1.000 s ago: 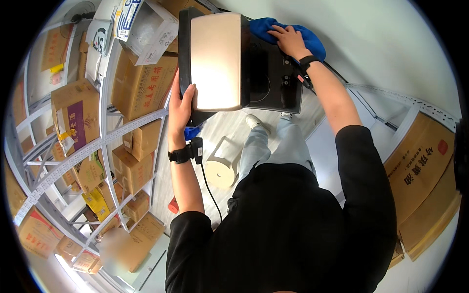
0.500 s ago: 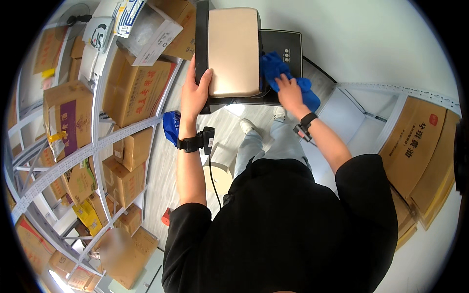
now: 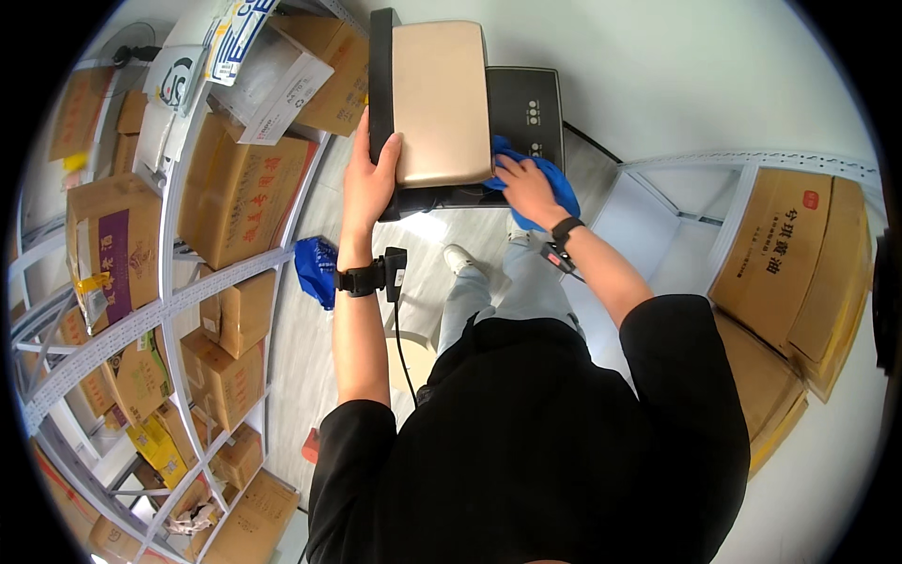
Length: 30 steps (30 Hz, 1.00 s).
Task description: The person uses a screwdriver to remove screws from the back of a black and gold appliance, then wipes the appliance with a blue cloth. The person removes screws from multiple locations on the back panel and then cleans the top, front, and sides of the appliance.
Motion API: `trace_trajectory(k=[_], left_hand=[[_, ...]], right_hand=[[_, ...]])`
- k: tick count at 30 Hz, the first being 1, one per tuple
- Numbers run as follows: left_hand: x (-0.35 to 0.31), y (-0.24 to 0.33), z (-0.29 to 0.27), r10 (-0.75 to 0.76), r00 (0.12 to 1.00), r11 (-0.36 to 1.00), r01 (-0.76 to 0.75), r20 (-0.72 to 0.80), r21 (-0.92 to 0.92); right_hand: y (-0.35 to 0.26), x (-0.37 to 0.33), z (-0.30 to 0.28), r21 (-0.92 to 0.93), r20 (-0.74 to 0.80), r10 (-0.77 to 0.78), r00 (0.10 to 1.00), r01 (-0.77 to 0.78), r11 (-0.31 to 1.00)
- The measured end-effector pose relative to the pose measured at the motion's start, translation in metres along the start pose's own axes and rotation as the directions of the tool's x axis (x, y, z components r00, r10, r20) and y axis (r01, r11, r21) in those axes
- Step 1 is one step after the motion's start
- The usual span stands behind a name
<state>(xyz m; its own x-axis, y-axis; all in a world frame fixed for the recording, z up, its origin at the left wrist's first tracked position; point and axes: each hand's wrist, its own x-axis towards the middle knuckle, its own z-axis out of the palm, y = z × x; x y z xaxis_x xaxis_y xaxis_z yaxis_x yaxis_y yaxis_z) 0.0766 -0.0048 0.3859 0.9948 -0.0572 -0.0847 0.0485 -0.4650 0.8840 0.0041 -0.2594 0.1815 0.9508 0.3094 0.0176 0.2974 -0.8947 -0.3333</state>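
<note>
A box-shaped appliance with a gold top (image 3: 442,103) and a black left side stands at the far middle. My left hand (image 3: 368,188) grips its black left edge, fingers along the side and thumb on the gold corner. Right of the gold part lies a flat black panel (image 3: 515,99) with several round pale marks. My right hand (image 3: 528,191) holds a crumpled blue cloth (image 3: 566,191), pressing it by the panel's near edge beside the gold part. The hand partly covers the cloth, and its fingertips are bent onto it.
Metal shelving (image 3: 169,305) full of cardboard boxes runs along the left. A blue bag (image 3: 316,271) lies on the floor beside it. At the right, large cartons (image 3: 775,254) lean by a white metal rack (image 3: 747,211). A round beige stool (image 3: 411,365) stands near my legs.
My right hand has drawn the blue cloth nearer and to the left across the black panel, toward the gold part. My left hand keeps its grip. The whole view has shifted slightly.
</note>
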Motion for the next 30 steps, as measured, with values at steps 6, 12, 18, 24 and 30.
trace_trajectory(k=[6, 12, 18, 24, 30], left_hand=[[0.000, -0.001, 0.000, 0.006, 1.000, 1.000, -0.006, -0.008, 0.025], [0.001, -0.007, 0.001, 0.024, 0.999, 0.998, -0.023, -0.025, 0.052], [0.003, -0.002, 0.000, 0.041, 0.999, 0.997, -0.040, -0.021, 0.071], [-0.001, 0.002, 0.000, 0.007, 1.000, 0.999, -0.005, -0.028, 0.045], [0.002, -0.003, 0.001, 0.072, 0.996, 0.997, -0.071, -0.044, 0.029]], right_hand=[[0.075, 0.001, -0.026, -0.055, -0.038, 0.155, 0.987, -0.157, 0.986], [0.114, 0.071, -0.019, -0.064, -0.098, 0.245, 0.965, -0.252, 0.966], [0.100, 0.056, -0.005, -0.001, -0.105, 0.093, 0.990, -0.094, 0.996], [0.109, 0.057, -0.072, 0.432, -0.152, 0.302, 0.941, -0.211, 0.877], [0.032, 0.081, -0.230, 0.441, -0.428, -0.019, 0.903, 0.227, 0.868]])
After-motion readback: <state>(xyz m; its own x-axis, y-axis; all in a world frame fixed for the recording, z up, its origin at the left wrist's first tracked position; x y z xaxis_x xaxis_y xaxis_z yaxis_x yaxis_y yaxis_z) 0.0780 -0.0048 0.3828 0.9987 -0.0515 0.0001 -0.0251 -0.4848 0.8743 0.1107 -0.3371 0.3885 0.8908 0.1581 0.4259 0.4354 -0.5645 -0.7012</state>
